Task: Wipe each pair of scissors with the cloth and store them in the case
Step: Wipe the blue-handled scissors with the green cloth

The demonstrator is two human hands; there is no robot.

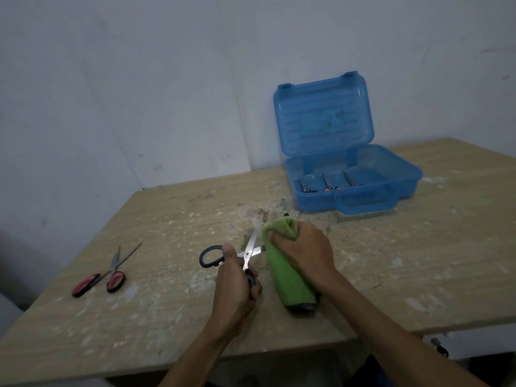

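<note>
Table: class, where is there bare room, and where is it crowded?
Free: between the pink scissors and the left hand; the right side, nearer than the blue case. Crowded: centre, where right hand, green cloth and black scissors meet.

Left hand (237, 286), fingers curled round one loop of the black-handled scissors (247, 254), thumb extended; right hand (304, 247), knuckles up, clenched on the cloth (287, 277). Both bare forearms enter from below.
</note>
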